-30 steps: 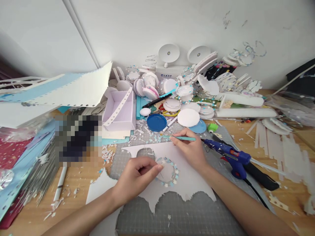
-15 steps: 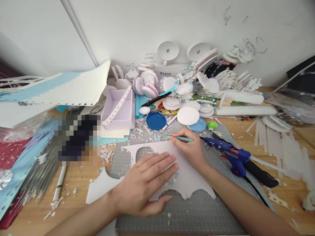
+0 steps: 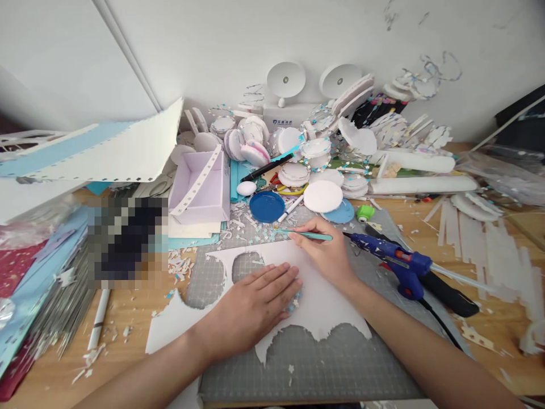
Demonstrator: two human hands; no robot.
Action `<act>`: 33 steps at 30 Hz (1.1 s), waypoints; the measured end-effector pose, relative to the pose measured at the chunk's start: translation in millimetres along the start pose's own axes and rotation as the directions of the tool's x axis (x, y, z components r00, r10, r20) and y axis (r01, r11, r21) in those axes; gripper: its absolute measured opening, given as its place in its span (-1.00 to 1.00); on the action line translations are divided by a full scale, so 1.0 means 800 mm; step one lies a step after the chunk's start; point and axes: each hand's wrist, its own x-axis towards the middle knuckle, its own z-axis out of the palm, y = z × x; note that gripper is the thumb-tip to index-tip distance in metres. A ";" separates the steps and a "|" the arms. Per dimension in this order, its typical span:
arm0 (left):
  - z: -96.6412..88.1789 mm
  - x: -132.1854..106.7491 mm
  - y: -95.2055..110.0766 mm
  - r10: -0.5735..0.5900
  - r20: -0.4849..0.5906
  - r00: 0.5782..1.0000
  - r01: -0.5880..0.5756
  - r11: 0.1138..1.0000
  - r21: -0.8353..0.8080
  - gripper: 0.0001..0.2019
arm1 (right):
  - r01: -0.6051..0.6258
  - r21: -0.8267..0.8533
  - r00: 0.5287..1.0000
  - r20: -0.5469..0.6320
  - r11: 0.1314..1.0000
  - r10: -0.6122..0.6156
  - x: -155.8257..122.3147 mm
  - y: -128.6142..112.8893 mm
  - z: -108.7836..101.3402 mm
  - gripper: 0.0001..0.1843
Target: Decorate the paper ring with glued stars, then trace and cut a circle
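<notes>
My left hand (image 3: 259,304) lies flat, fingers stretched out, on a white sheet (image 3: 327,289) with round pieces cut from its edges. Small pale-blue bits (image 3: 294,302) show beside its fingertips. In my right hand (image 3: 326,250) is a pair of teal tweezers (image 3: 313,235), pinched between thumb and fingers. The tweezers' tips point left, toward small star-shaped paper bits (image 3: 268,233) scattered on the grey cutting mat (image 3: 340,369). Whether the tips grip a bit is too small to tell. A dark blue round lid (image 3: 267,207) lies just beyond the tips.
A blue glue gun (image 3: 392,255) lies right of my right hand, its cord running toward me. Behind are a lilac box (image 3: 200,187), a white disc (image 3: 322,196) and piled round white pieces (image 3: 293,173). Metal wires (image 3: 72,301) and paper sheets lie at the left.
My left hand has lowered and flattened onto the white sheet, its thumb now tucked from sight. My right hand keeps the tweezers near the paper bits. The view has shifted slightly.
</notes>
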 end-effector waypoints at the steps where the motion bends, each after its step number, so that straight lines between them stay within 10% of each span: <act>1: 0.000 0.000 0.000 -0.004 0.001 1.000 0.004 1.000 -0.009 -0.57 | -0.003 0.000 1.000 -0.001 1.000 0.003 0.000 0.000 0.000 -0.88; 15: -0.006 0.001 -0.001 -0.037 -0.004 0.999 0.035 0.979 -0.202 -0.53 | -0.046 0.026 0.999 -0.016 0.999 0.047 0.000 -0.004 -0.001 -0.83; 25: -0.021 -0.012 -0.003 -0.154 -0.140 0.978 0.042 0.806 -0.590 -0.25 | -0.069 0.095 0.997 -0.038 0.993 0.073 0.001 -0.001 -0.005 -0.81; 33: -0.024 -0.012 -0.002 -0.497 -0.233 0.836 0.107 0.565 -0.818 -0.63 | -0.085 0.093 0.993 -0.069 0.992 0.091 0.000 -0.001 -0.006 -0.83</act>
